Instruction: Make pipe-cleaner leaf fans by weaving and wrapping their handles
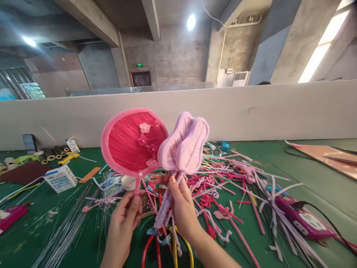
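My left hand [127,212] is closed around the wrapped pink handle of a round fan [125,145]. The fan has a deep pink face, a lighter fuzzy rim and small pink flowers down its right side. In my right hand [182,208] are the stems of two pale lilac, peanut-shaped fans [192,145], pinched together with the faces overlapping. The lilac pieces stand upright, close beside the round fan's right edge. Their wrapped handles slant down to the left, below my fingers. Behind the hands lies a small box of beads [147,205], partly hidden.
Red-handled [150,253] and yellow-handled [182,247] tools lie at the front. Pink and red pipe cleaners [212,186] are heaped to the right, near a purple power strip [304,219]. Thin wires [67,227] and a white box [60,178] lie left. A white partition [251,115] stands behind.
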### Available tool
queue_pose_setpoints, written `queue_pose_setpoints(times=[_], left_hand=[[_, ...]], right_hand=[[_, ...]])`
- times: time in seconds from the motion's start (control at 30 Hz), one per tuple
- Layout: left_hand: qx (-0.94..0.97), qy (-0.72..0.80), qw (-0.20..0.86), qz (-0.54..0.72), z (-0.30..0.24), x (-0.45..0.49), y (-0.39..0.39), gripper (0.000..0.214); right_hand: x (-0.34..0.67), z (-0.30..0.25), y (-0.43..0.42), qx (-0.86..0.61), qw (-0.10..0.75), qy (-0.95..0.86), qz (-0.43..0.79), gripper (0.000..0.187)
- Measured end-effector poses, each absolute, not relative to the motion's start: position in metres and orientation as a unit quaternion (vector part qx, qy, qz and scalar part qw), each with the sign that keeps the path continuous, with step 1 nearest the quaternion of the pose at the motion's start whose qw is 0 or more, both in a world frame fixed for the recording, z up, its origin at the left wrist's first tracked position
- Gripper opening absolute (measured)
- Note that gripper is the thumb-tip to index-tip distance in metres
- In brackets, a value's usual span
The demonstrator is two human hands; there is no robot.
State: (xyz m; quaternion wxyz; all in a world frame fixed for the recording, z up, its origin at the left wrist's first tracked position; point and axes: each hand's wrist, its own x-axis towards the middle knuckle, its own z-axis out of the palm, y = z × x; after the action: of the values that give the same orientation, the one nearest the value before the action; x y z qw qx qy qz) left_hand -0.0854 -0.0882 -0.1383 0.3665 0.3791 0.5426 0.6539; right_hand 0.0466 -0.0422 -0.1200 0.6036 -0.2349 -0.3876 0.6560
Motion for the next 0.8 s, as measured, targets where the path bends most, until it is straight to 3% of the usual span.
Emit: queue_pose_setpoints(times=[0.23, 0.47, 0.63, 0.8], left_hand=[[0.356, 0.556, 0.385, 0.645, -0.144, -0.066, -0.088, 0.049], [0.326, 0.543, 0.386, 0.671, -0.155, -0.057, -0.082, 0.049], [0.351, 0.591, 0.253, 0.681, -0.147, -0.073, -0.087, 0.046], [0.334, 0.646, 0.079, 0.682, -0.119, -0.102, -0.115, 0.043]], right_hand=[[0.045, -0.143, -0.033, -0.293, 0.629, -0.343, 0.633, 0.046], [0.043, -0.148, -0.038, -0.208, 0.611, -0.328, 0.690, 0.033], [0.051, -0.143, -0.037, -0.268, 0.627, -0.348, 0.643, 0.038], [0.042, -0.125, -0.034, -0.351, 0.544, -0.492, 0.583, 0.035]])
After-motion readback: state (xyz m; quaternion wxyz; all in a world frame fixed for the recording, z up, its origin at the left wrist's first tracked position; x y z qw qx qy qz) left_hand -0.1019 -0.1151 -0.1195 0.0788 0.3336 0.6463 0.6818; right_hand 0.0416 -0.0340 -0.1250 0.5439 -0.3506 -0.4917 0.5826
